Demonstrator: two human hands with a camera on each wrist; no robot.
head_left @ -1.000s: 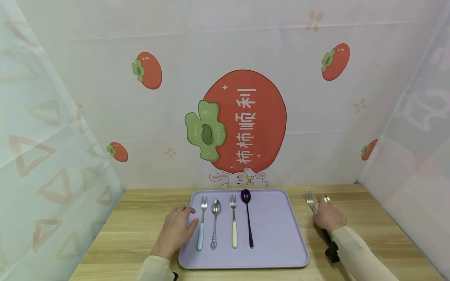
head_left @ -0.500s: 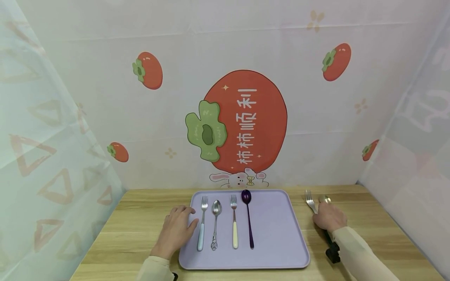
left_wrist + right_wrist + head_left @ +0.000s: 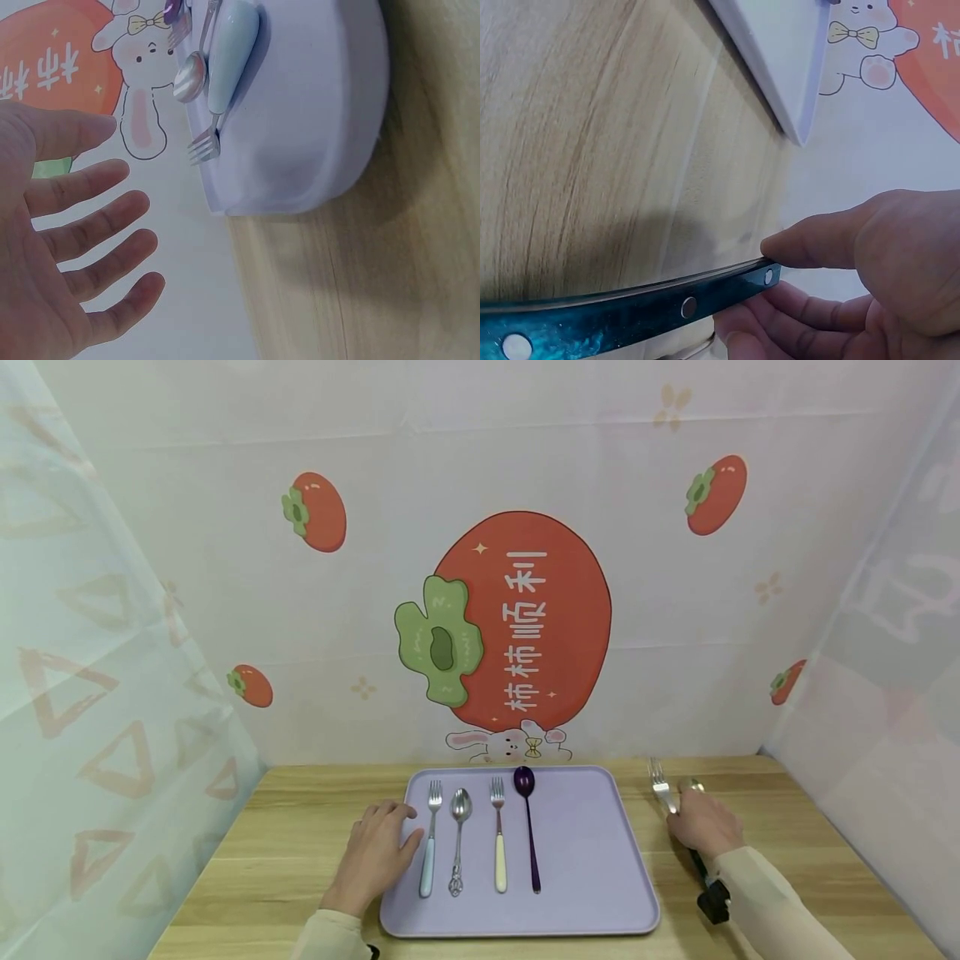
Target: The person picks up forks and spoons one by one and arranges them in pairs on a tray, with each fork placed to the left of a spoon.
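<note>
My right hand [image 3: 705,825] pinches a fork [image 3: 662,789] between thumb and fingers, right of the tray. In the right wrist view its handle is teal with silver rivets [image 3: 688,307]. A spoon [image 3: 691,784] lies just beyond that hand, mostly hidden by it. My left hand [image 3: 377,852] hovers by the lilac tray's [image 3: 585,906] left rim, fingers spread and holding nothing. On the tray, from left to right, lie a blue-handled fork [image 3: 429,852], a silver spoon [image 3: 460,814], a cream-handled fork [image 3: 500,852] and a dark purple spoon [image 3: 528,810].
The tray lies on a wooden table [image 3: 300,827]. A white printed cloth [image 3: 360,610] stands behind it, with more cloth on both sides. Bare tray surface shows right of the purple spoon.
The fork in my right hand has shifted slightly, its tines now blurred. My right wrist has moved a little to the right. The left hand and the tray's cutlery stay put.
</note>
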